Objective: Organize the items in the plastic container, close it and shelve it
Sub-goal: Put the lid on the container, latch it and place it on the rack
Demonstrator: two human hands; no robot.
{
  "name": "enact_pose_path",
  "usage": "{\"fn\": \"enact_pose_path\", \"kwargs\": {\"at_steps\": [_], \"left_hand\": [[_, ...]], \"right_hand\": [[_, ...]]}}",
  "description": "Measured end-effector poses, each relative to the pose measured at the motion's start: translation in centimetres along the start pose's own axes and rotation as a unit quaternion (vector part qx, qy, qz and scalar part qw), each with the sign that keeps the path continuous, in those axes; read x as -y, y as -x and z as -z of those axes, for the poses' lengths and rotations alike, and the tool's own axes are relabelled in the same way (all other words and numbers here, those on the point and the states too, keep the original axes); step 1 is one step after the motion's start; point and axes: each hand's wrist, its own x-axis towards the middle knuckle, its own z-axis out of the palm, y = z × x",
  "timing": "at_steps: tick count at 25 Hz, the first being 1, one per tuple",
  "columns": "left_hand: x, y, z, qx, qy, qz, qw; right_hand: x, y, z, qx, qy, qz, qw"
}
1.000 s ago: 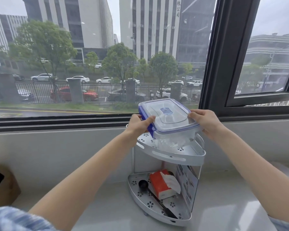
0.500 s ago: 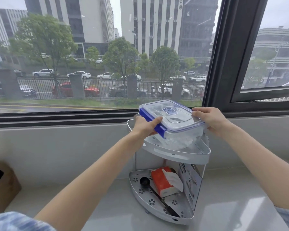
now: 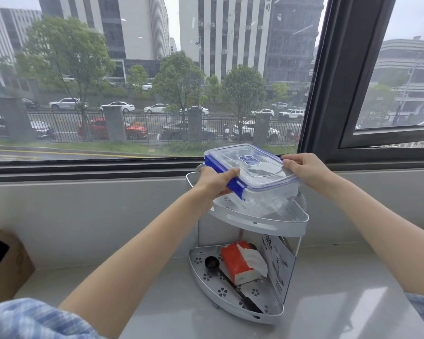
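Note:
A clear plastic container (image 3: 257,182) with a blue-clipped lid, shut, is held between both hands over the top tier of a grey two-tier corner shelf (image 3: 262,222). Its base looks to be touching or just above that tier; I cannot tell which. My left hand (image 3: 213,183) grips the near-left side by the blue clip. My right hand (image 3: 304,168) grips the far-right edge. Crumpled clear plastic shows inside the container.
On the shelf's lower tier (image 3: 206,277) lie an orange tissue pack (image 3: 242,263) and a black scoop (image 3: 211,261). The shelf stands on a grey sill against the window wall. A brown cardboard box (image 3: 8,265) sits at the far left.
The container has come down a little toward the top tier, with both hands still on it. The view has shifted slightly.

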Motion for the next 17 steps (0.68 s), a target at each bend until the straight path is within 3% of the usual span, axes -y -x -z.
{"fn": "enact_pose_path", "kwargs": {"at_steps": [6, 17], "left_hand": [[0.18, 0.30, 0.42, 0.021, 0.061, 0.031, 0.997], [0.61, 0.07, 0.27, 0.033, 0.118, 0.048, 0.991]], "right_hand": [[-0.14, -0.04, 0.15, -0.011, 0.032, 0.005, 0.999], [-0.23, -0.05, -0.55, -0.036, -0.018, -0.010, 0.999]]}}
